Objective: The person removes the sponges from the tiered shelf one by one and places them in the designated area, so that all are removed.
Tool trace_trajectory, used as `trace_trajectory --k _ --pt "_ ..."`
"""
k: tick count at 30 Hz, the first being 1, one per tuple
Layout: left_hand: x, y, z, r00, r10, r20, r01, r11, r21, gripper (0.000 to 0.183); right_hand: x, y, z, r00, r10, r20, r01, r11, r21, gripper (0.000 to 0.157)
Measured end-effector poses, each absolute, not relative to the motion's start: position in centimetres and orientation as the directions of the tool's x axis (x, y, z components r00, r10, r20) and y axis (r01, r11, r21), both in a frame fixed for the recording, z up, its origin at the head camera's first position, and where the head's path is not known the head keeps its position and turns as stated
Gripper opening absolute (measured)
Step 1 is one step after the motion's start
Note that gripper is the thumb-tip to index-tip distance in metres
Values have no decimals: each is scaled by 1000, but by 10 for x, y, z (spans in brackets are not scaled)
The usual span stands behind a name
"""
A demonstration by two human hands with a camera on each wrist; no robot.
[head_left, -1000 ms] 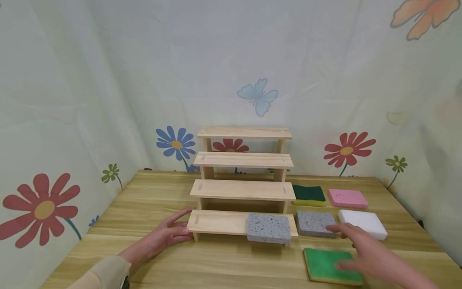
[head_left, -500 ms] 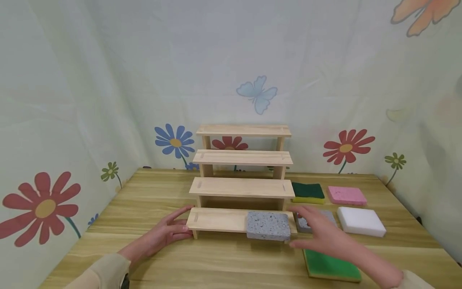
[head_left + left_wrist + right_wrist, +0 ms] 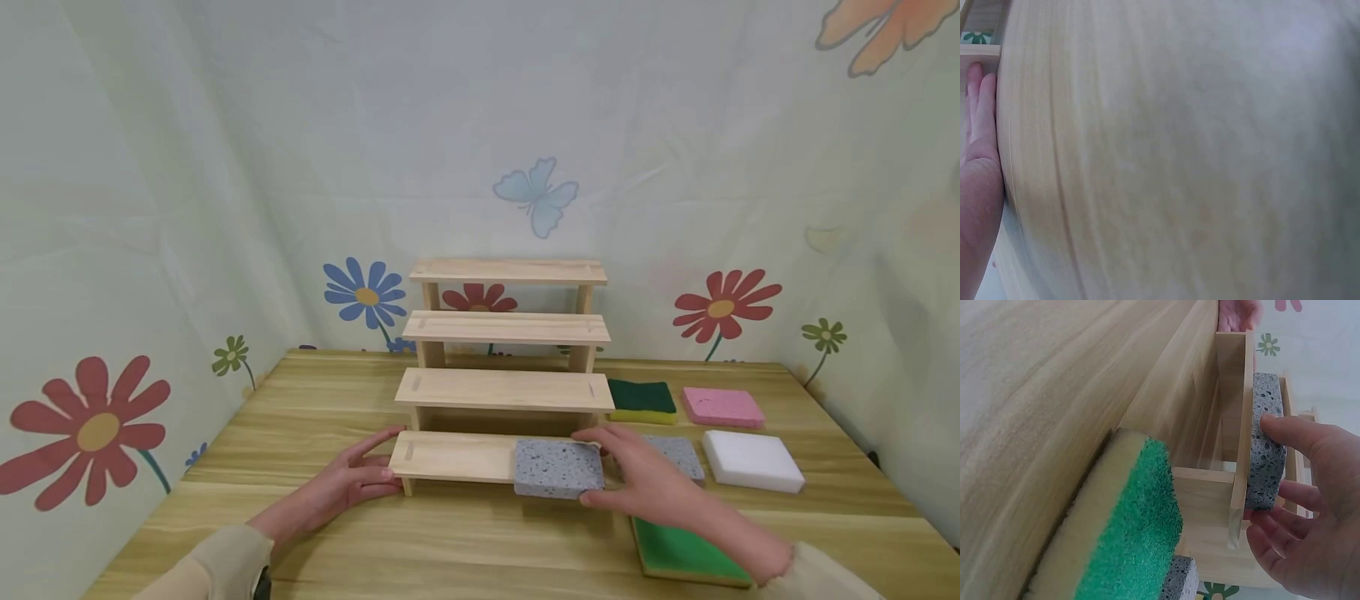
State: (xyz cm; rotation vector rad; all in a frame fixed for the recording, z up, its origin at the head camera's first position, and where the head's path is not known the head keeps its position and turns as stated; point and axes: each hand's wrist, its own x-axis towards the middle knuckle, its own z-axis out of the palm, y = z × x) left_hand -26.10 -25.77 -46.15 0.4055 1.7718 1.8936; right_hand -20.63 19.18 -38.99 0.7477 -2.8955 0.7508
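A pale wooden stepped display stand (image 3: 457, 457) rises in several tiers. On the right part of its lowest step lies a speckled grey sponge (image 3: 555, 468), its front edge at the step's front. My right hand (image 3: 648, 479) pinches that sponge at its right end; in the right wrist view the thumb (image 3: 1291, 431) presses one long edge while the fingers reach round the opposite side. At the left end of the same step, my left hand (image 3: 345, 483) touches the board with nearly straight fingers; its fingertips (image 3: 988, 81) meet the wood in the left wrist view.
Right of the stand, several sponges lie on the wood-grain table (image 3: 247, 467): a dark green and yellow one (image 3: 642, 400), a pink one (image 3: 723, 407), a white one (image 3: 753, 460), a second grey one (image 3: 678, 454) and a green-topped one (image 3: 686, 554). A flowered cloth backdrop (image 3: 637, 150) stands behind.
My right hand has moved left from above the second grey sponge and the green-topped one to the sponge on the lowest step, and now grips its right end. The left hand stays put.
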Motion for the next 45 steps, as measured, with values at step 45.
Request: trace_trajectory --k 45 --pt "-262 -257 -463 -823 554 -124 -152 -4 988 79 -173 263 -375 -892 -255 373 -424 758 -496 65"
